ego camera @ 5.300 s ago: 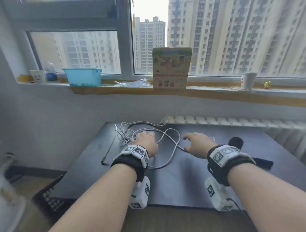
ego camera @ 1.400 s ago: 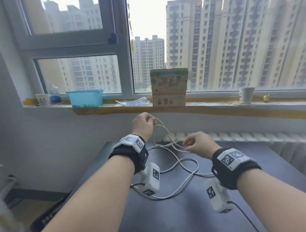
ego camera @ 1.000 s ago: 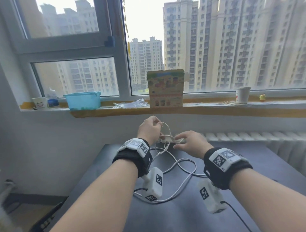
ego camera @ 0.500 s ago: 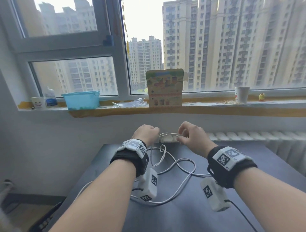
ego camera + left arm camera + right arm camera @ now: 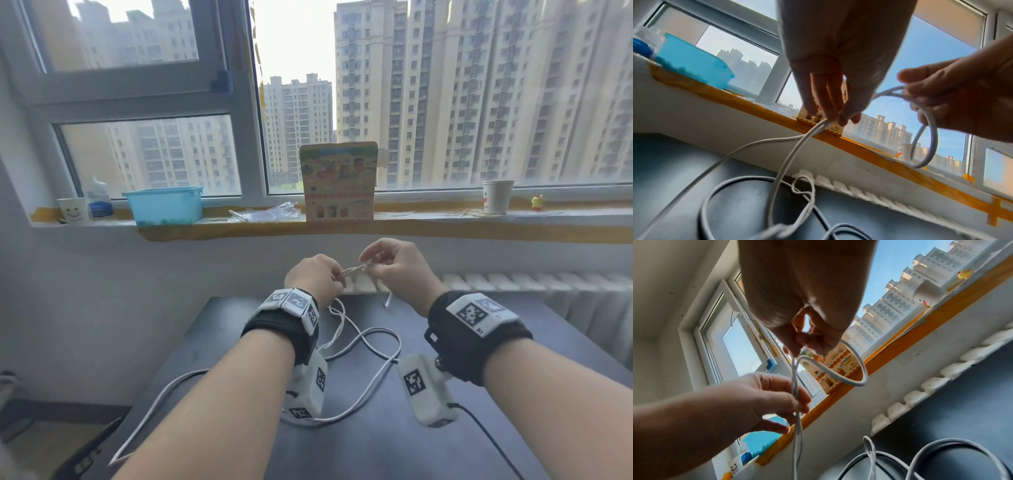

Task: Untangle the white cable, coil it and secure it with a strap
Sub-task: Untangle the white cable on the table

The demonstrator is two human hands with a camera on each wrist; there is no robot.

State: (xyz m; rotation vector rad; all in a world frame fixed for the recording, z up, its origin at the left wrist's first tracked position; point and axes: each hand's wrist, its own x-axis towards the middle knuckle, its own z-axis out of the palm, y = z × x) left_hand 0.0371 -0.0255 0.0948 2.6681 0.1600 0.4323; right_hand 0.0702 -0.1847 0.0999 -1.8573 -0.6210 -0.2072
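Observation:
The white cable lies in loose loops on the dark table and rises to both hands. My left hand pinches two strands together above the table's far edge. Just to its right, my right hand pinches the same strands, which run taut and twisted between the hands. A small loop hangs from the right hand's fingers. A free cable end dangles under the right hand. One strand trails off the table's left edge. No strap shows in any view.
Behind the table runs a white radiator. The window sill above holds a blue tub, a colourful box and a paper cup. A black wire from the right wrist camera crosses the table's near right.
Both hands lifted the cable off the table and came close together. The stretch between them has grown shorter, and a cable end now hangs below the right hand.

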